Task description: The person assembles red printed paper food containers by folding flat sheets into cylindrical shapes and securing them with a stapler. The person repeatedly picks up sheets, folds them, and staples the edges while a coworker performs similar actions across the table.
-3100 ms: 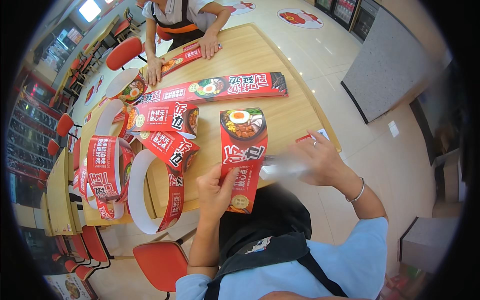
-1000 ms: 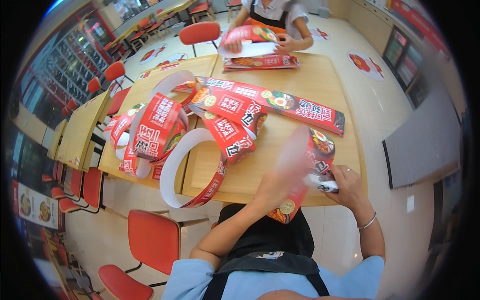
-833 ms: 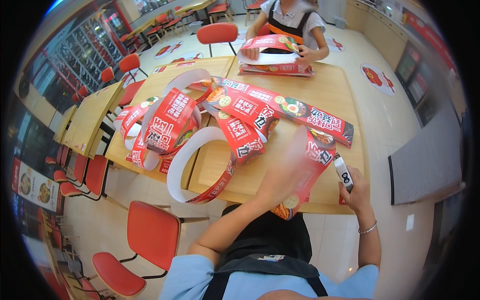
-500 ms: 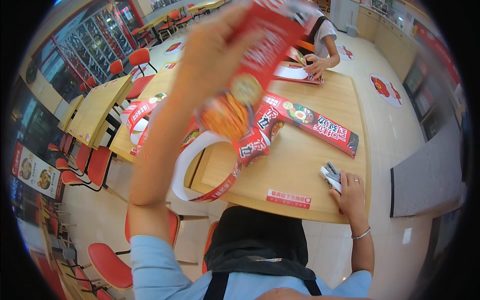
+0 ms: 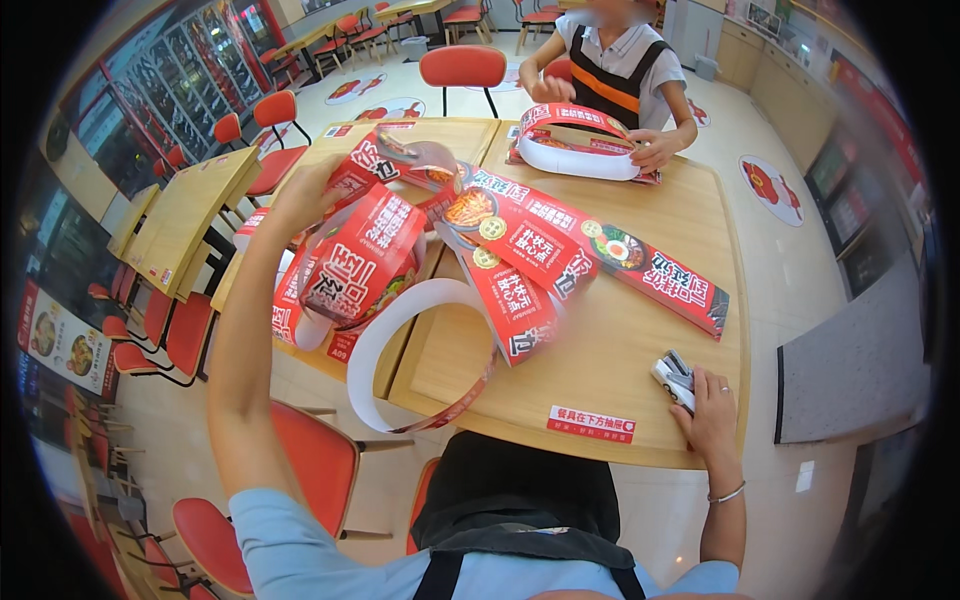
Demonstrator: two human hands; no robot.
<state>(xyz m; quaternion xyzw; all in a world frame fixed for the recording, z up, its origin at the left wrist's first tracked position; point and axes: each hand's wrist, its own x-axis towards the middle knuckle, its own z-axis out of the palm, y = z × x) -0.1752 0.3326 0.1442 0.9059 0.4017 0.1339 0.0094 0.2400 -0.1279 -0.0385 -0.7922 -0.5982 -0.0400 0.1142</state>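
Observation:
My left hand [image 5: 308, 198] is closed at the edge of a red printed paper strip [image 5: 372, 168], over a heap of similar strips bent into loops at the left; its fingertips are partly hidden. At the table's right front, my right hand [image 5: 710, 410] grips a white and grey stapler [image 5: 676, 380] resting on the wood. A paper loop [image 5: 372, 345], white inside, stands on edge at the front and overhangs the table. Several flat red strips with food pictures, among them a long one [image 5: 660, 272], lie crossed in the middle.
Across the wooden table [image 5: 620, 390], a person in a striped apron [image 5: 620, 75] holds another red and white paper loop [image 5: 575, 150]. A red chair [image 5: 315, 465] stands by the near left edge. More tables and red chairs are at the left.
My left hand has come down and left with the strip it held up near the camera, to the looped strips. My right hand stays at the stapler. The other person's loop shows raised.

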